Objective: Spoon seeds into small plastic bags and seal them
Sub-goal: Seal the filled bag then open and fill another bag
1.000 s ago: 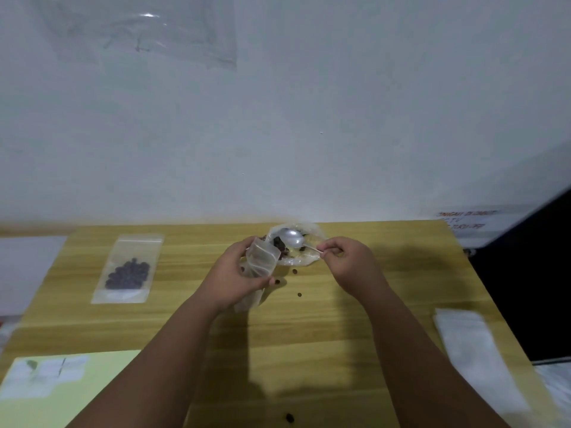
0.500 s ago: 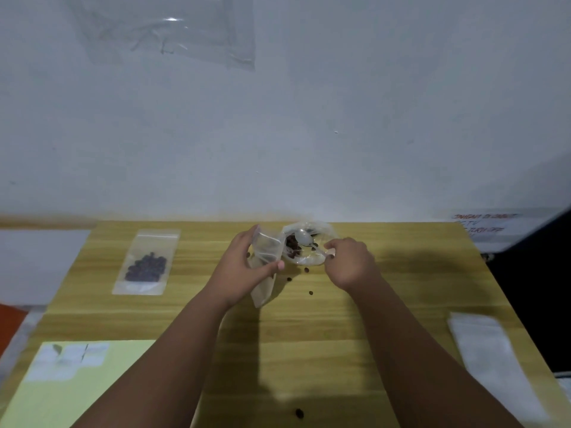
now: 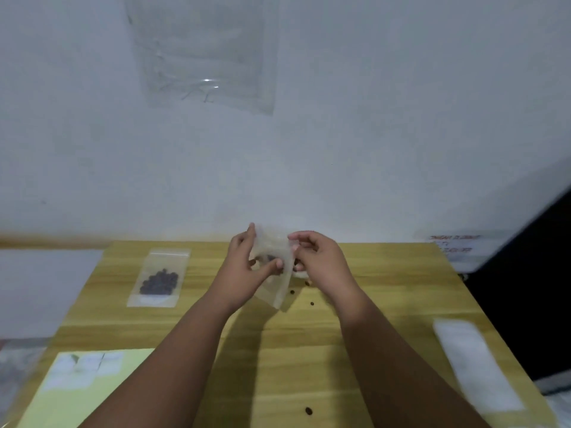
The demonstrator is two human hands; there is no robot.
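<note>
Spoon now out of view; right hand [image 3: 321, 261] pinches the small bag [image 3: 276, 276] at its mouth, left hand [image 3: 247, 265] grips it. One filled bag [image 3: 159, 278] lies finished; sealing seems next.

Plain indoor workspace, wooden table [image 3: 309, 350] against bare white wall [image 3: 401, 118], plastic sheet [image 3: 204, 50] above.

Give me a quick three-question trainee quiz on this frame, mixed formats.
1. True or false: the filled seed bag lies to the right of both hands.
2. What do the left hand and right hand hold between them? A) a cup B) a small clear bag C) a pen
3. Fill in: a few loose seeds lie on the wooden ___.
Key: 1 false, it lies to their left. 2 B. 3 table.
</note>
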